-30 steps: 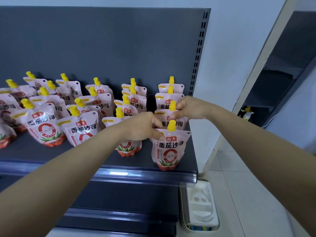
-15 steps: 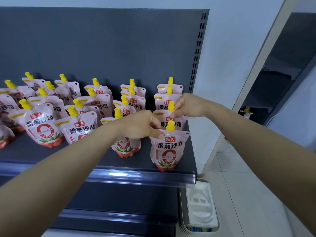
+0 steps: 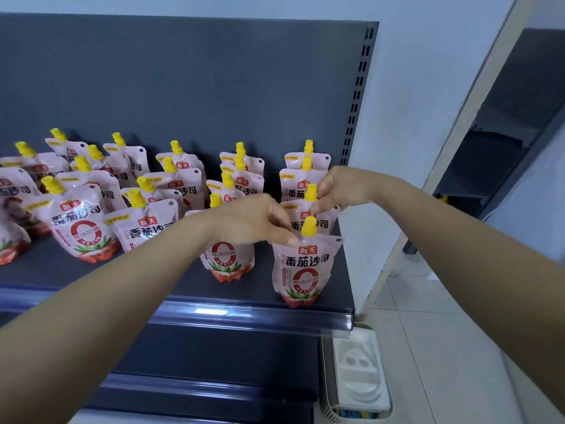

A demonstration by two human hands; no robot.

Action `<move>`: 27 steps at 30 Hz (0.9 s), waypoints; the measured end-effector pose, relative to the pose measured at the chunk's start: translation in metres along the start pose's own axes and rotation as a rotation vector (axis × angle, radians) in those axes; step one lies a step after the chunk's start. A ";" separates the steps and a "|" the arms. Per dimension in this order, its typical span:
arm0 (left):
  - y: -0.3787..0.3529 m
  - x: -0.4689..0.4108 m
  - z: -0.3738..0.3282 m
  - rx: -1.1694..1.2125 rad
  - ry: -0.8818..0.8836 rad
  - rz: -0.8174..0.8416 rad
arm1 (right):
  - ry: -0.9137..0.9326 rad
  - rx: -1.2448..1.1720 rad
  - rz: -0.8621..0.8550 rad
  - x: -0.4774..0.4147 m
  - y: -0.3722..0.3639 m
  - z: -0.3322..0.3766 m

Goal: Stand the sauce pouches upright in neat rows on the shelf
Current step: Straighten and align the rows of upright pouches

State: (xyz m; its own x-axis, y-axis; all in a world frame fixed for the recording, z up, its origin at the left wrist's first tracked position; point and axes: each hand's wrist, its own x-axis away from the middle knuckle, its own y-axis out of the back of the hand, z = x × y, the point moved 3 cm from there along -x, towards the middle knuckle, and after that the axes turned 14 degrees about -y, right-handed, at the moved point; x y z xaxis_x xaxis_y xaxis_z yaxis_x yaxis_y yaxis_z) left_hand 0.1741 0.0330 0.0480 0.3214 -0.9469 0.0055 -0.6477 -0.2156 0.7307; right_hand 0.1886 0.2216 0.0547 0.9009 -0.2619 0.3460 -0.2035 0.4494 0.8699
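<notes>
Left hand [image 3: 256,221] covers the upper half of the middle pouch [image 3: 227,261] and one top corner of the corner pouch [image 3: 305,270] it pinches. Right hand [image 3: 342,188] hides a shoulder of the rear pouch [image 3: 301,223] it pinches. Leftmost pouches [image 3: 9,240] cut off by frame edge. Yellow item [image 3: 443,198], far rack [image 3: 504,123]: unidentifiable.

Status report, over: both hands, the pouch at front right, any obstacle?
Left hand pinches front pouch top; pouch upright at shelf edge. Right hand pinches cap of second pouch behind. No obstacle seen.
</notes>
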 end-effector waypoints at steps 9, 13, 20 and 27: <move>0.068 0.039 0.002 -0.116 -0.009 -0.416 | 0.163 -0.120 -0.238 0.032 0.039 0.049; 0.075 0.060 0.029 -0.151 0.101 -0.378 | 0.203 -0.009 -0.195 0.025 0.020 0.091; 0.060 0.073 0.062 -0.162 0.116 -0.359 | 0.117 0.170 -0.086 -0.011 -0.017 0.130; 0.058 0.074 0.081 -0.215 0.124 -0.263 | 0.033 0.267 -0.080 -0.030 -0.033 0.141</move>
State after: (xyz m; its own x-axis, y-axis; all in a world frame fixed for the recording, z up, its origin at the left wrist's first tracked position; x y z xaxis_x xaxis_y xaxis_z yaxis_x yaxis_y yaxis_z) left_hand 0.1045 -0.0693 0.0360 0.5477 -0.8267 -0.1288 -0.3758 -0.3807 0.8449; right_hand 0.1144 0.0940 0.0653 0.9292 -0.2578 0.2649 -0.2211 0.1868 0.9572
